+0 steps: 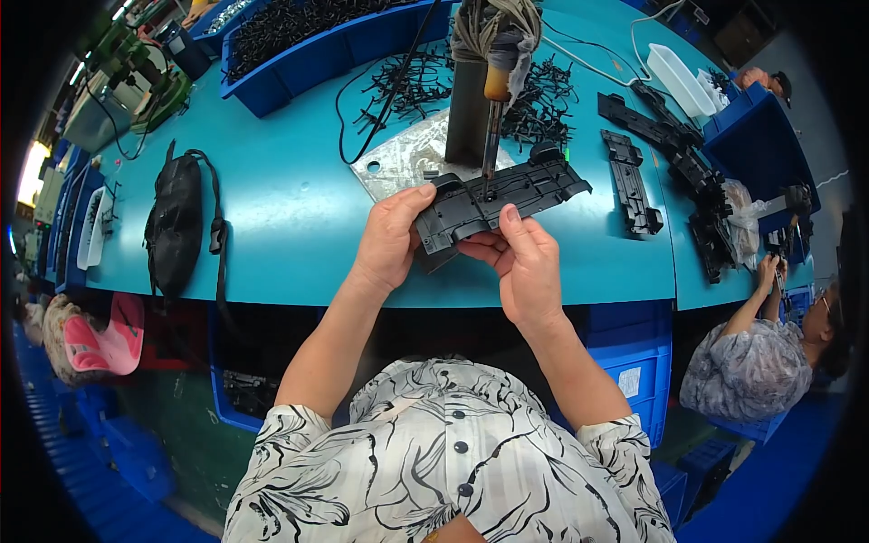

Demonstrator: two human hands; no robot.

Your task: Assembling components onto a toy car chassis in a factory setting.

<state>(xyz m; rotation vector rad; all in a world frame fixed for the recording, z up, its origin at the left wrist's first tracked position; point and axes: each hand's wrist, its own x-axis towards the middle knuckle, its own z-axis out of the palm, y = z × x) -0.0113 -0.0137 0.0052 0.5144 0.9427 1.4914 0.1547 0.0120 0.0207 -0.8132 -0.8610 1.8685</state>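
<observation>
A long black plastic chassis-like part (534, 188), with wheel-arch shapes at its ends, is held level between both hands. My left hand (387, 240) grips its left end, thumb on top and fingers mostly hidden below. At the near edge, my right hand (525, 262) pinches the part with the thumb over the top and fingers under it. A soldering-iron-like tool (493, 136) with a yellowish handle points down, its tip at the middle of the part. Rag-like wrapping (493, 32) surrounds the tool's top beside an upright metal post (465, 113). Beneath lies a metal plate (385, 163).
Small black branched parts (407, 90) are scattered behind the post, near a full blue bin (272, 86). A black bag (176, 222) lies left. More black chassis parts (629, 181), a white tray (679, 80) and another person (751, 362) at work are on the right.
</observation>
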